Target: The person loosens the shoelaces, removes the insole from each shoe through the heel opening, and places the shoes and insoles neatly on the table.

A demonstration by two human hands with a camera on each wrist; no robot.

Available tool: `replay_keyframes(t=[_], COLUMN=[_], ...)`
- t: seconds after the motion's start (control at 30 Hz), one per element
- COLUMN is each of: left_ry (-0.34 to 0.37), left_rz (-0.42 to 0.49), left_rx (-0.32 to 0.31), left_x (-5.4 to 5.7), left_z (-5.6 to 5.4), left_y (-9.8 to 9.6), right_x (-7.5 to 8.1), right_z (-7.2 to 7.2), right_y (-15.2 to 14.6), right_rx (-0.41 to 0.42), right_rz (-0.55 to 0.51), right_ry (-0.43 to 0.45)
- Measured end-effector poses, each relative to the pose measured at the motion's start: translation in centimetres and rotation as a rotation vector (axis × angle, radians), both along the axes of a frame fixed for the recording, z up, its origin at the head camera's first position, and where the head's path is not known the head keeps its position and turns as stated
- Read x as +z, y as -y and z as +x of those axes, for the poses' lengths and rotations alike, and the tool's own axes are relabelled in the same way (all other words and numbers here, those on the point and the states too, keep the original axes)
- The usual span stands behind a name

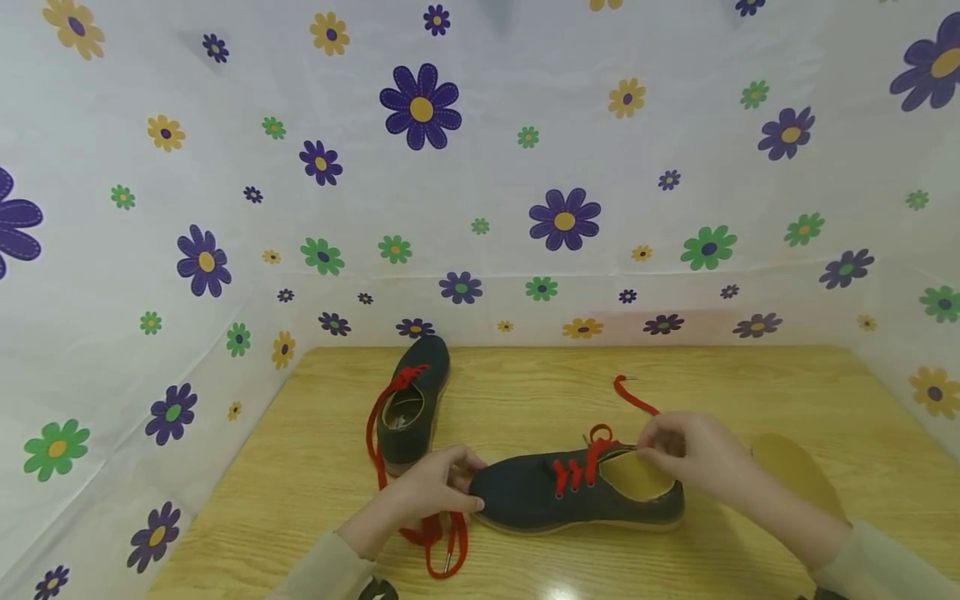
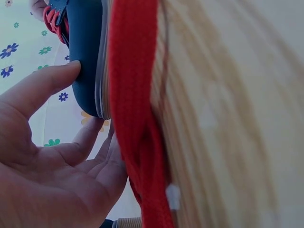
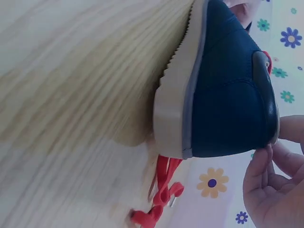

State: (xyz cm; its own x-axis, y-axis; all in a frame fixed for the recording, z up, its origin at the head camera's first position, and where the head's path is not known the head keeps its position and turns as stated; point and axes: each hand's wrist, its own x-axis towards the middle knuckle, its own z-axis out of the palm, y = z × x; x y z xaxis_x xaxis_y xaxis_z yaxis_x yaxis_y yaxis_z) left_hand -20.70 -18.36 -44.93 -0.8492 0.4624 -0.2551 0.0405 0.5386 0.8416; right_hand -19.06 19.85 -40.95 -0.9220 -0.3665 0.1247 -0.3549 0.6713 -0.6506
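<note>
A dark navy shoe (image 1: 525,492) with red laces (image 1: 576,475) lies sole down, its toe to the left. My left hand (image 1: 435,483) holds the toe, and in the left wrist view the thumb (image 2: 66,76) presses the upper while fingers reach round the front. My right hand (image 1: 701,454) pinches the far rim of the opening; the right wrist view shows thumb and fingertips at the collar (image 3: 271,104). A tan lining shows inside. One red lace end (image 1: 633,396) trails behind the shoe, past the right hand.
A second navy shoe (image 1: 427,375) stands at the back left, its long red lace running forward. Bunched red lace (image 1: 450,550) lies below my left hand. A flat tan insole-shaped piece (image 1: 798,467) is partly behind my right forearm. Flowered cloth (image 1: 495,167) walls the wooden table (image 1: 525,383).
</note>
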Motion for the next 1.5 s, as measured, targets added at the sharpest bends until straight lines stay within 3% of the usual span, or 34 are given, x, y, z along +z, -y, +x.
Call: replay_keyframes(t=[0.7, 0.83, 1.07, 1.27, 1.5], left_ry=[-0.006, -0.011, -0.007, -0.004, -0.007], left_rz=[-0.015, -0.017, -0.002, -0.008, -0.001], left_rx=[0.008, 0.007, 0.004, 0.013, -0.002], left_x=[0.1, 0.2, 0.0, 0.0, 0.2], left_z=[0.1, 0.1, 0.1, 0.1, 0.2], left_y=[-0.1, -0.1, 0.0, 0.0, -0.1], right_x=[-0.9, -0.9, -0.7, -0.7, -0.5], right_z=[1.6, 1.7, 1.9, 1.7, 1.3], right_y=[-2.2, -2.4, -2.6, -2.9, -3.3], right_rx=[0.136, 0.174, 0.223, 0.296, 0.376], right_rz=[0.142, 0.123, 0.215, 0.206, 0.153], right_ry=[-0.438, -0.467, -0.55, -0.593, -0.542])
